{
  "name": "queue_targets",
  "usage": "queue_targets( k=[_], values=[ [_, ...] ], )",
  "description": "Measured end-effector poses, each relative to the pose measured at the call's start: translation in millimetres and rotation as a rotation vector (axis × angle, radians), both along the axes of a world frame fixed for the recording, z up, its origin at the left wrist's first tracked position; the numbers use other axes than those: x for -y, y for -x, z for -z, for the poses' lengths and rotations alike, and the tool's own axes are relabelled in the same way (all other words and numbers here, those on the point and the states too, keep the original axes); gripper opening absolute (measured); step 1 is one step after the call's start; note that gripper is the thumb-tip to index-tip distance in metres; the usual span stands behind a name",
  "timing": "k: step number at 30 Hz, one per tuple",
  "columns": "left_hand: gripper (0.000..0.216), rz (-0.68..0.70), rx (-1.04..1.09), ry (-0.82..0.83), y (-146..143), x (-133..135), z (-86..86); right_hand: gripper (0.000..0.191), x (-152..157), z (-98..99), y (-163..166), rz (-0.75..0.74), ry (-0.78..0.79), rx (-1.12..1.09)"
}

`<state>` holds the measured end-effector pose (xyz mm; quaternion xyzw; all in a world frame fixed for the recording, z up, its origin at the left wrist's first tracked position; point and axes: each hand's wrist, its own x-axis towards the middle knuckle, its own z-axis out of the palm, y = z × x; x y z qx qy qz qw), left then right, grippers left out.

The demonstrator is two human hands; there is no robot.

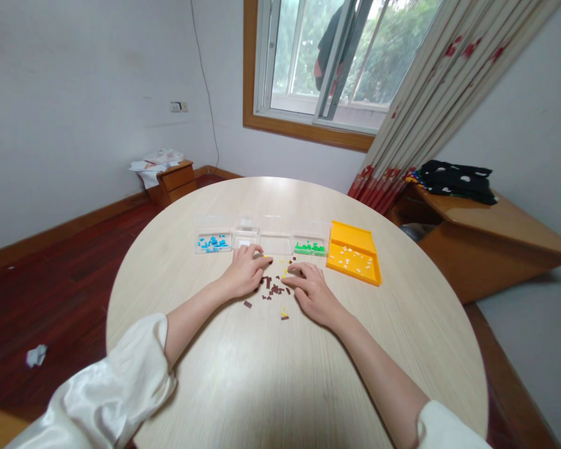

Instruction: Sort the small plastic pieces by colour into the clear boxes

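On the round table (243, 386), a loose pile of small brown toy bricks (275, 290) lies between my two hands, with a few yellow bricks (284, 312) among and below it. My left hand (244, 269) is at the pile's left, thumb and fingers curled together around a small yellow brick (265, 255) near the fingertips. To the right, my right hand (313, 292) rests low over the table, thumb and index finger apart. Small yellow bits (285, 272) lie by its fingertips; contact is too small to make out.
Behind my hands stand clear boxes: one with blue bricks (214, 242), a small one (245, 238) partly behind my left hand, an uncovered one (275, 244), and one with green bricks (310, 247). An orange case (354, 252) at right holds white bricks.
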<state>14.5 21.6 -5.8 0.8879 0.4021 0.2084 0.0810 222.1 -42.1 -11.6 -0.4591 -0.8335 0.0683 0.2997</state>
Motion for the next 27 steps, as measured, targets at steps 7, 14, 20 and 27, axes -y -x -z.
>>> queue_targets(
  k=[7,14,20,27],
  values=[
    [0.029,0.065,-0.006,-0.003,-0.4,4.1,-7.4,0.033,-1.2,0.3,-1.3,0.016,-0.030,-0.042],
    [0.032,0.128,0.036,0.027,-0.8,6.0,-6.8,0.029,-0.5,-1.9,-1.1,0.023,-0.041,-0.069],
    [0.026,0.267,0.035,0.105,-1.2,10.6,-13.7,0.028,-3.3,1.7,-3.0,0.078,-0.070,-0.097],
    [0.023,0.249,0.123,0.097,-1.1,9.5,-12.6,0.028,-4.5,5.5,-3.9,0.106,-0.051,-0.058]
  ],
)
